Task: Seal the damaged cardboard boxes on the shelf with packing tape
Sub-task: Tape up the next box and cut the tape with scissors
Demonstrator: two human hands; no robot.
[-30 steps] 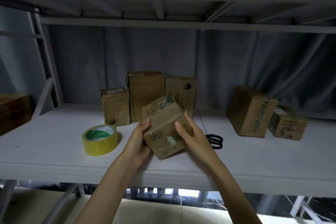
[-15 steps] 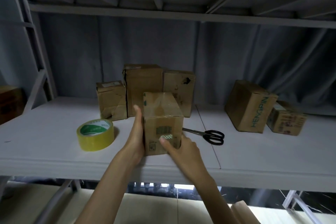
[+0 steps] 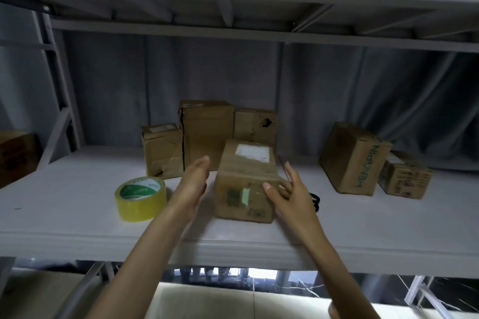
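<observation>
The cardboard box (image 3: 246, 184) is flanked by the left hand (image 3: 193, 184), spread apart, and right hand (image 3: 287, 193), touching; tape roll (image 3: 141, 198) is seen leftward on the shelf (image 3: 77, 215).

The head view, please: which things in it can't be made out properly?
- Scissors: mostly hidden behind the right hand; only the black handles show.
- Front box: its face labels are too blurred to read.
- Brown box at far left: cut off by the frame edge.
- Small box at right: its print is too small to read.
</observation>
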